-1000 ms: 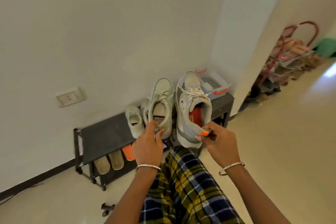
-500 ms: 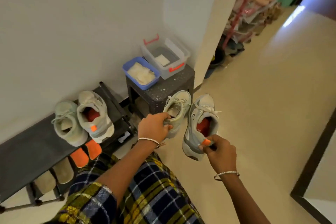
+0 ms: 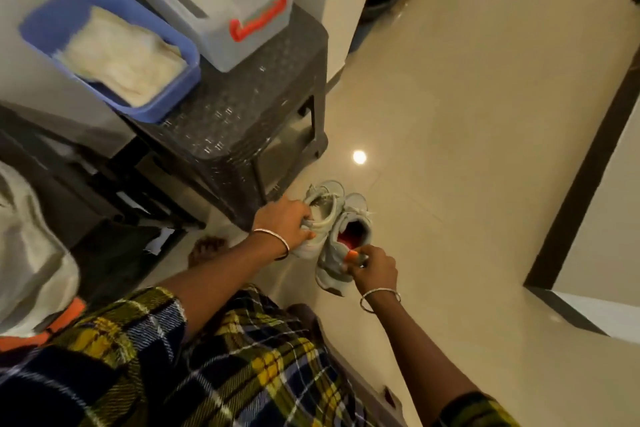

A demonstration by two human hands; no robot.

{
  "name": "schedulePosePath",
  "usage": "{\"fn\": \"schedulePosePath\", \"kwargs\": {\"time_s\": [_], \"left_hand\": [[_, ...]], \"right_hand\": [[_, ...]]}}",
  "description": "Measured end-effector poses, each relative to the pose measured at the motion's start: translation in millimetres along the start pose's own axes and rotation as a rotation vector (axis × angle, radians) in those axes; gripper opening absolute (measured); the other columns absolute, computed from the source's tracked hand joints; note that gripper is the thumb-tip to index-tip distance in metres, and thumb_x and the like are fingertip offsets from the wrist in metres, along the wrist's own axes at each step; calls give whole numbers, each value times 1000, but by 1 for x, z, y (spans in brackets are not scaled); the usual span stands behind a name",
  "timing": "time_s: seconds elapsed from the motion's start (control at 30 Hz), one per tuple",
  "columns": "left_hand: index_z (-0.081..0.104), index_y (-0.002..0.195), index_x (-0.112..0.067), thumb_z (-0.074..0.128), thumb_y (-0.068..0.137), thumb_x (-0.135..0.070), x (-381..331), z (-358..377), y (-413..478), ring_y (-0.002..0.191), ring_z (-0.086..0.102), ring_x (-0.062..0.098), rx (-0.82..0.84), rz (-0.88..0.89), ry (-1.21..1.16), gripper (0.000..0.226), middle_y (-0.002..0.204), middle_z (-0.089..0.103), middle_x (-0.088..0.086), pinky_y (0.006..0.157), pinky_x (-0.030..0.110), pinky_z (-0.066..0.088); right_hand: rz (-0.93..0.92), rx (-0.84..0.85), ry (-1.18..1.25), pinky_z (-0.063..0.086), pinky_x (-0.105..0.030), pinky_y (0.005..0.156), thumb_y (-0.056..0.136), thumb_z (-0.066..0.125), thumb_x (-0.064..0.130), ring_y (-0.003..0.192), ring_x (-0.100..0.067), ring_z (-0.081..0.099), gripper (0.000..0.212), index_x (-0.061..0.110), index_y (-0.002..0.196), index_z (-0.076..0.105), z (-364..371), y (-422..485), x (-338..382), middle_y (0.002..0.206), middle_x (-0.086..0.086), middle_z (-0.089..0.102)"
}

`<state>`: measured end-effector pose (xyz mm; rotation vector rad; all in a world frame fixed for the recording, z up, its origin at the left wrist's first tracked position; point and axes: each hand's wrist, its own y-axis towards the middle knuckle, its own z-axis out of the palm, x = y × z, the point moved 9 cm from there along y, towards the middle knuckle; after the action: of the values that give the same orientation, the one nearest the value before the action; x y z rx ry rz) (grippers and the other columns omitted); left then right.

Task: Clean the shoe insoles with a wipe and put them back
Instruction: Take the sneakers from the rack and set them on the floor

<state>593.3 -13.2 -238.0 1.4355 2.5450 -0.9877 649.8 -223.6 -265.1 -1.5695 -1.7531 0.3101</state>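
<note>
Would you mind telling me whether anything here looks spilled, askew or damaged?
Nothing stands out. The left hand grips the pale shoe and the right hand pinches the grey shoe by its heel tab; the white wipes lie inside the blue tub on the stool.

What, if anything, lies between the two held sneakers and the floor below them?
Nothing visible does. The left hand grips the pale sneaker, the right hand the grey sneaker, over bare floor beside the stool.
</note>
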Motion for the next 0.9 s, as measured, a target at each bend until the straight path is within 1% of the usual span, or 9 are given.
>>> {"fn": "schedulePosePath", "kwargs": {"time_s": [0.07, 0.17, 0.3, 0.4, 0.5, 0.6, 0.7, 0.8, 0.9], "left_hand": [[68, 113, -34, 70, 85, -46, 10, 29, 12, 104, 65, 25, -11, -8, -2, 30, 112, 69, 1, 81, 32, 50], [68, 111, -31, 65, 90, -38, 27, 71, 27, 100, 65, 30, -32, -30, 2, 23, 107, 70, 5, 78, 37, 52], [67, 115, -31, 66, 91, -32, 49, 110, 46, 98, 66, 31, -27, -45, 19, 24, 103, 71, 7, 78, 40, 52], [71, 112, -29, 70, 88, -23, 66, 133, 57, 95, 67, 30, -20, -104, -79, 25, 100, 73, 8, 79, 41, 53], [73, 111, -27, 73, 85, -15, 74, 153, 68, 92, 69, 29, 12, -107, -176, 28, 101, 74, 10, 79, 43, 56], [70, 120, -26, 66, 90, -13, 76, 166, 73, 98, 66, 33, 74, -65, -142, 33, 110, 71, 13, 83, 41, 54], [61, 132, -21, 58, 96, -12, 82, 185, 71, 110, 61, 33, 186, -27, -33, 38, 127, 62, 13, 91, 40, 48], [50, 142, -16, 57, 96, -13, 87, 200, 66, 125, 50, 32, 329, 22, -20, 47, 151, 39, 11, 105, 39, 42], [48, 143, -15, 58, 95, -15, 89, 200, 58, 137, 37, 31, 394, 60, -11, 49, 160, 21, 12, 113, 39, 33]], "right_hand": [[35, -18, -7, 48, -30, 74, 74, 81, 26, 96, -28, 67, 34, 18, 106, 73, 17, 17, -9, 97, -7, 74], [56, -70, -49, 46, -33, 74, 81, 73, 21, 100, -33, 65, 25, 16, 106, 72, 38, 38, -18, 99, -10, 74], [64, -120, -117, 45, -39, 74, 89, 60, 15, 101, -42, 60, 19, 11, 104, 71, 63, 58, -30, 102, -17, 72], [104, -111, -116, 45, -39, 74, 90, 62, 18, 100, -42, 60, 18, 10, 104, 70, 81, 67, -39, 101, -17, 72], [144, -104, -47, 49, -38, 77, 87, 67, 19, 98, -36, 64, 20, 16, 106, 71, 100, 72, -48, 102, -11, 73], [167, -70, -10, 51, -37, 81, 85, 71, 22, 99, -31, 64, 23, 19, 108, 70, 117, 75, -55, 105, -6, 73], [196, -20, 0, 50, -35, 84, 85, 73, 25, 104, -29, 63, 28, 19, 111, 70, 129, 76, -60, 109, -5, 72], [237, 61, 2, 47, -33, 88, 86, 71, 28, 111, -28, 61, 33, 20, 118, 68, 138, 76, -64, 116, -4, 70], [254, 103, 22, 47, -34, 89, 87, 68, 28, 114, -31, 60, 40, 19, 125, 60, 141, 74, -61, 119, -8, 68]]}}
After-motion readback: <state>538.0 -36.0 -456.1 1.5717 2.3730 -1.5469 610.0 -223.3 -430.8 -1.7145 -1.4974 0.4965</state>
